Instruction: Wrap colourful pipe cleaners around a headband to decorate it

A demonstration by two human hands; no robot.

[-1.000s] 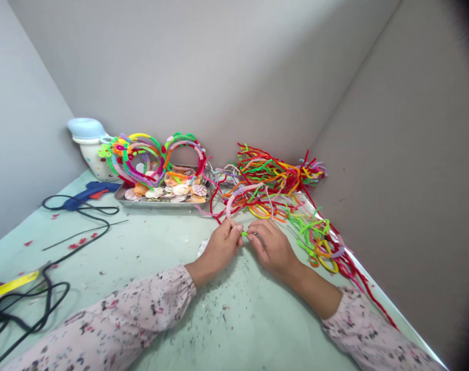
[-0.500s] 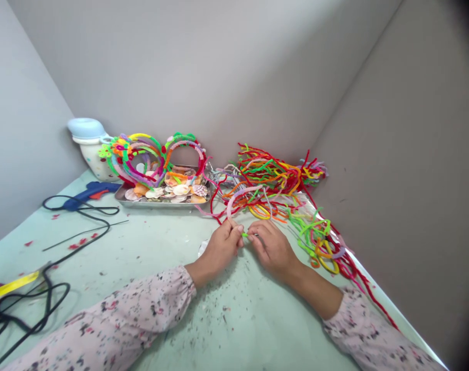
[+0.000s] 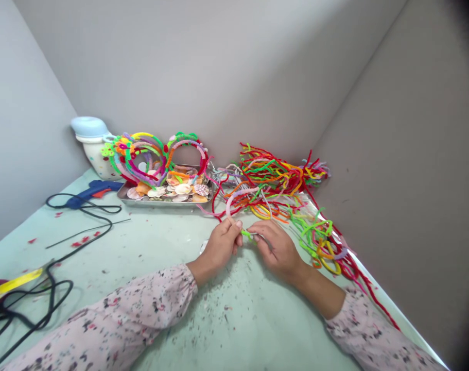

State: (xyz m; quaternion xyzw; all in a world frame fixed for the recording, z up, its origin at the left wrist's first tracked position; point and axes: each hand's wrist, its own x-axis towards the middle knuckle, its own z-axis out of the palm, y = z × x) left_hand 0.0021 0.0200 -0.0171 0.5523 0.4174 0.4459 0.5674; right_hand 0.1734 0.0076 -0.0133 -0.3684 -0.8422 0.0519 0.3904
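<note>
A headband (image 3: 229,204), partly wrapped in fuzzy pink and pale purple, curves up from between my hands, its far side a thin bare grey band. My left hand (image 3: 222,245) is closed around its near left end. A short piece of bright green pipe cleaner (image 3: 246,234) pokes out from my left fingertips. My right hand (image 3: 277,249) pinches at the other end of this green piece, thumb against fingers. A thin greyish bit shows at the right fingertips; I cannot make out what it is.
Behind stands a metal tray (image 3: 164,204) of seashells (image 3: 182,189), with finished colourful headbands (image 3: 141,154) on it. Right of it lie pipe cleaners (image 3: 280,172) and a green tangle (image 3: 311,229). At left are a blue glue gun (image 3: 89,194), black cord (image 3: 103,234) and a lidded cup (image 3: 93,147).
My right fingers have shifted slightly and more of the green pipe cleaner shows between my hands. My left hand keeps its hold on the headband. The whole view has drifted a little.
</note>
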